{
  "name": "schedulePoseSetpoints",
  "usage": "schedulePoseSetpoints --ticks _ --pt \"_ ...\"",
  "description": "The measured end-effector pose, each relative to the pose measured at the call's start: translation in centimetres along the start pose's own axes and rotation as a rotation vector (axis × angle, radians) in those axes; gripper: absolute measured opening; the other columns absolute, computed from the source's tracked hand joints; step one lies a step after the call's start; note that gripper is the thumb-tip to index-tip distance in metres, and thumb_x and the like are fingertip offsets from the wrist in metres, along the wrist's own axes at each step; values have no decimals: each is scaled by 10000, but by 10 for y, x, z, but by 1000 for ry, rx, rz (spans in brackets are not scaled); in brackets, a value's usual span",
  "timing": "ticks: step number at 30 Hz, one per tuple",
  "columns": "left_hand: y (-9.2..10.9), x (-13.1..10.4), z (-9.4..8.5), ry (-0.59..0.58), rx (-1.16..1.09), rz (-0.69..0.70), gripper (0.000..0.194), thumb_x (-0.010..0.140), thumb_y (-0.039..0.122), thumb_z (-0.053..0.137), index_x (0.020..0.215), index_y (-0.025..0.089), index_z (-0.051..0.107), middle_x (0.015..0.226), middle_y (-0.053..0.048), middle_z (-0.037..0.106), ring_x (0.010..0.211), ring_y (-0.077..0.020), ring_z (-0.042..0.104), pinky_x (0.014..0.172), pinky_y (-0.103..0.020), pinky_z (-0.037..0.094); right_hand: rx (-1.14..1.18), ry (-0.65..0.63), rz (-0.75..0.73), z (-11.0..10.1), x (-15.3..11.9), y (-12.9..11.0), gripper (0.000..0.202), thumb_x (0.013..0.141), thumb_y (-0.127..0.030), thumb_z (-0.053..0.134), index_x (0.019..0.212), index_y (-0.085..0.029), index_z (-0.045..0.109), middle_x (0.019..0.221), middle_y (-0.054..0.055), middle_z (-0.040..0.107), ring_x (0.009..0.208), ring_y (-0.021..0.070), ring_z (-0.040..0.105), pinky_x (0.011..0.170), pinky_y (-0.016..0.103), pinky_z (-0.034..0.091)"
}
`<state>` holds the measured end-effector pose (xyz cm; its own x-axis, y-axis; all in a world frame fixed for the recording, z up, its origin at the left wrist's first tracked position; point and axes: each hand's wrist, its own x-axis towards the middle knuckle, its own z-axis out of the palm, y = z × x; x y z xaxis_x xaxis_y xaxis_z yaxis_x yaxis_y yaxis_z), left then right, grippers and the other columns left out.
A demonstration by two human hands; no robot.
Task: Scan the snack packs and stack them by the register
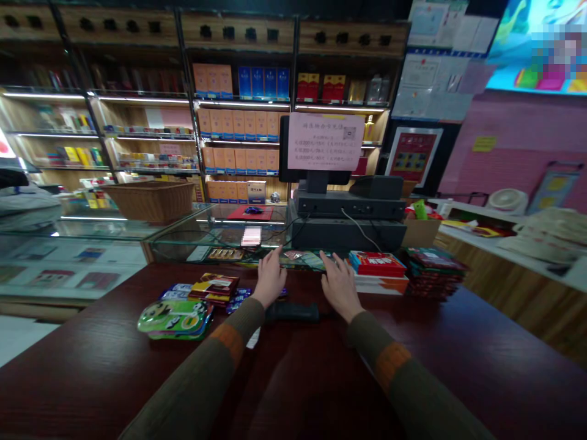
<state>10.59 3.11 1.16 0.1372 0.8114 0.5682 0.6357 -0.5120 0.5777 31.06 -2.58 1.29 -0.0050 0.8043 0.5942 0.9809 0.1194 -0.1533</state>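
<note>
Left hand (pixel 270 280) reaches out, fingers loosely together, right hand (pixel 340 288) with fingers slightly spread! Black handle-shaped object (pixel 293 312) lies between the wrists on the wooden counter (pixel 293 379)

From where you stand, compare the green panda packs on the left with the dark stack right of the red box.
The panda packs have rounded outlines, while the dark stack looks squarer. The panda packs make a low pile; the dark stack rises taller. The panda packs are bright green on top, the dark stack mostly deep red along its sides. Both rest on the brown counter.
</note>
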Motion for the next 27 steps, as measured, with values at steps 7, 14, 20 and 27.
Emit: schedulePoseSetpoints --ticks 7,14,20,27 --pt "-42 -4 -37 70 119 12 621 802 121 502 1420 170 455 1411 -133 567 1357 -282 464 1157 -522 337 92 -72 -65 8 7 -41 612 921 -121 417 1529 -189 385 1476 78 559 1443 251 364 1106 440 332" --pt "-73 -7 -76 84 246 -69 600 823 154 489 1422 177 462 1424 -124 569 1361 -297 466 1157 -520 329 226 -131 -91 16 18 -79 540 967 -210 424 1507 -212 424 1505 73 526 1413 225 407 1105 414 350" --pt "-83 -13 -108 26 321 -239 571 852 181 471 1422 218 475 1447 -111 557 1385 -284 448 1180 -518 294 291 -237 -116 15 24 -115 493 1001 -317 411 1483 -222 462 1485 89 547 1414 242 415 1109 430 332" --pt "-98 -25 -132 -18 420 -340 543 883 217 470 1426 220 456 1463 -136 545 1392 -297 440 1185 -581 246 239 -290 -251 16 25 -151 520 986 -416 467 1467 -219 479 1464 97 571 1411 278 408 1114 452 286"
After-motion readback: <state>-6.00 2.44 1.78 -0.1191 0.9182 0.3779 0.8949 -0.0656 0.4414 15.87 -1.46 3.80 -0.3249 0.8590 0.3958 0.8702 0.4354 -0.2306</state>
